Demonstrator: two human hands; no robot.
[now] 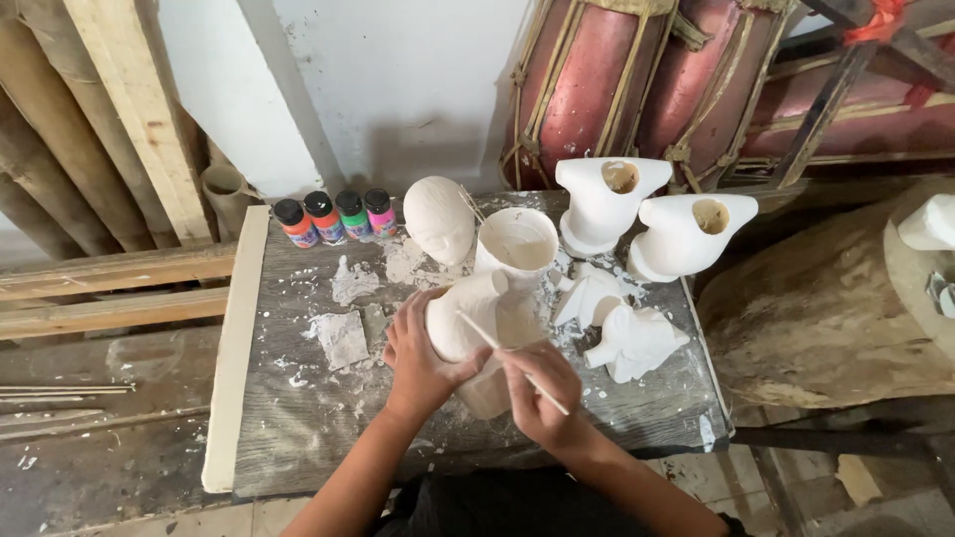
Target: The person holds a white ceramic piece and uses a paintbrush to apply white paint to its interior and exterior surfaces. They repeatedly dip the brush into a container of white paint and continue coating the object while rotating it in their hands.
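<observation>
My left hand (418,360) cups the left side of a white plaster figure (473,318) lying tilted on the grey worktable (298,418). My right hand (542,393) pinches a thin pale stick tool (494,341) whose tip rests on the figure's rounded upper part. The figure's base points toward me, partly hidden behind both hands.
Several small paint bottles (336,217) line the table's back edge. Nearby are a white plaster head (439,219), a white cup (515,245), two hollow plaster busts (647,214) and smaller casts (632,343). Plaster scraps (340,336) lie left. Red drums (637,80) and timber surround the table.
</observation>
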